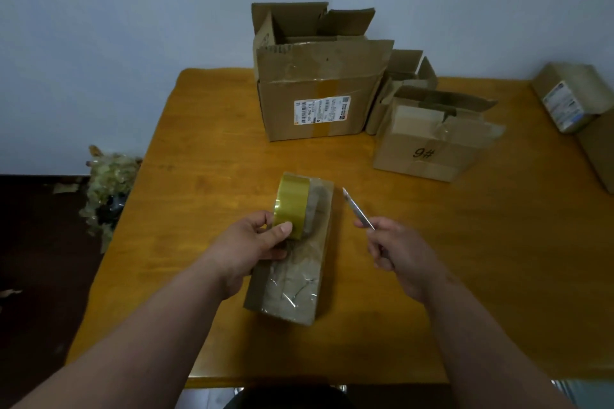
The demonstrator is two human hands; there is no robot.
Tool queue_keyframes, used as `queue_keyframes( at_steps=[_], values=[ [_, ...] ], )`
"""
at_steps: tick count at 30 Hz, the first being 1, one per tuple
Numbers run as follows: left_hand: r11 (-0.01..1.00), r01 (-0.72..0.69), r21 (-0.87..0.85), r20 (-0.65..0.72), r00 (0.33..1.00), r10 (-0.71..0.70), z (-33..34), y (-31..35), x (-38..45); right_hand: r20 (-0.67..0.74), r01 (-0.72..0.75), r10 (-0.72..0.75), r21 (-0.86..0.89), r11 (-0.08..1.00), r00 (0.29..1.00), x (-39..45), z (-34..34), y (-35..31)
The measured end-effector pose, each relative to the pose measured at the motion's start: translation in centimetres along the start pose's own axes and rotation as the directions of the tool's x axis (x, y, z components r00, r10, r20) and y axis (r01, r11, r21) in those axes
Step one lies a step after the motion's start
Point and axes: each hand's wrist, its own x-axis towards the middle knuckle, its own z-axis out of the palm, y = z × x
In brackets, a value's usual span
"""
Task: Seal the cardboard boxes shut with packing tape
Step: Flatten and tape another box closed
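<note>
A long, narrow cardboard box lies closed on the wooden table in front of me, its top covered with shiny tape. My left hand grips a yellow roll of packing tape held over the box's far end. A stretch of tape runs from the roll onto the box top. My right hand holds a slim utility knife just right of the box, with its blade pointing up and away toward the roll.
A large open box with a shipping label stands at the back. A smaller open box marked "9#" sits to its right, another open one behind it. Taped boxes lie at the right edge. Crumpled tape scraps lie on the floor at left.
</note>
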Motion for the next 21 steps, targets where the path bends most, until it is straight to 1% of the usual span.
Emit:
queue_keyframes(
  at_steps=[3, 5, 6, 8, 10, 13, 15, 18, 21],
  values=[
    [0.999, 0.024, 0.045, 0.007, 1.000, -0.024, 0.4, 0.3, 0.0, 0.144, 0.003, 0.022, -0.172, 0.985, 0.989, -1.6, -1.5, -1.8],
    [0.997, 0.040, 0.071, 0.000, 0.999, -0.040, 0.5, 0.4, 0.0, 0.255, 0.058, 0.040, -0.364, 0.929, 0.966, -2.4, -1.8, -3.1],
    [0.996, 0.044, 0.075, -0.003, 0.999, -0.044, 0.5, 0.4, 0.0, 0.297, 0.107, 0.045, -0.474, 0.874, 0.954, -2.7, -1.5, -3.6],
    [0.996, 0.050, 0.073, -0.007, 0.999, -0.050, 0.6, 0.4, -0.1, 0.348, 0.208, 0.048, -0.659, 0.722, 0.936, -3.0, -0.5, -4.1],
    [0.996, 0.054, 0.064, -0.009, 0.999, -0.053, 0.7, 0.3, -0.1, 0.356, 0.280, 0.023, -0.771, 0.572, 0.934, -3.2, 0.9, -4.2],
    [0.998, 0.046, 0.043, -0.006, 0.999, -0.046, 0.7, 0.0, -0.3, 0.345, 0.319, -0.008, -0.857, 0.406, 0.939, -3.9, 3.0, -4.2],
    [0.999, 0.038, 0.033, -0.003, 0.999, -0.038, 0.7, -0.1, -0.3, 0.348, 0.342, -0.042, -0.881, 0.326, 0.937, -4.0, 4.0, -4.1],
    [0.999, 0.026, 0.034, 0.005, 1.000, -0.026, 0.8, -0.2, -0.3, 0.337, 0.344, -0.072, -0.902, 0.263, 0.939, -4.1, 5.3, -3.9],
    [1.000, 0.020, 0.021, 0.008, 1.000, -0.020, 0.9, -0.3, -0.2, 0.307, 0.319, -0.088, -0.921, 0.223, 0.948, -4.1, 6.2, -3.7]
  ],
)
